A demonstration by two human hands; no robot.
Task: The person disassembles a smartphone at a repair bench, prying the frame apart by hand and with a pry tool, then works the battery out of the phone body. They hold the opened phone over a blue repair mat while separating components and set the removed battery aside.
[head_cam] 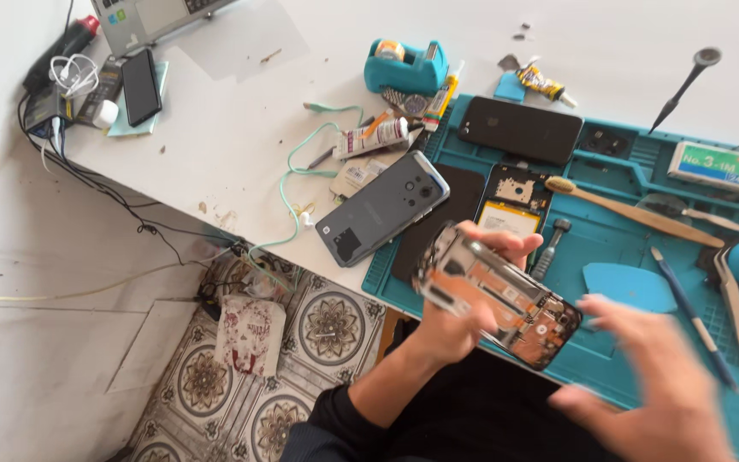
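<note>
My left hand [464, 308] holds an opened phone frame [498, 295] with its boards and parts showing, tilted above the near edge of a teal work mat [617, 248]. Just right of it, my right hand [652, 385] is blurred, fingers spread, holding nothing. A grey phone back cover [382, 207] lies beside the mat's left edge. On the mat lie a black phone [519, 128], an open phone body with a battery [513, 205] and a dark panel [438, 218].
A wooden toothbrush [635, 212], a blue pry tool [690, 312], tweezers [737, 312], a teal pick [626, 287] and a screwdriver [549, 248] lie on the mat. A tape dispenser [405, 67], glue tubes [374, 137], a cable [301, 171], a black phone [140, 85] and a laptop [156, 15] occupy the white table.
</note>
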